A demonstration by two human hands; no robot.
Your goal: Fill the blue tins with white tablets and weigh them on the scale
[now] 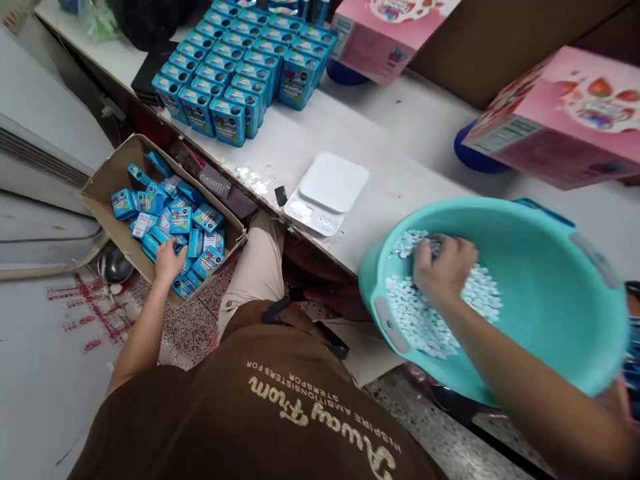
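Note:
My left hand [169, 261] reaches down into a cardboard box [107, 175] on the floor and rests on the small blue cartons [180, 220] heaped inside it; its fingers curl over them, and I cannot make out whether it grips one. My right hand [443, 267] is inside a tilted teal plastic basin [540, 280], fingers bent and closed into the pile of small white candies [425, 320] at the basin's low side.
A white digital scale [327, 190] sits at the table's edge. Several rows of upright blue cartons [240, 67] stand at the back of the white table [400, 133]. Two pink boxes [565, 117] lie to the right and behind. A metal bowl [115, 265] is on the floor.

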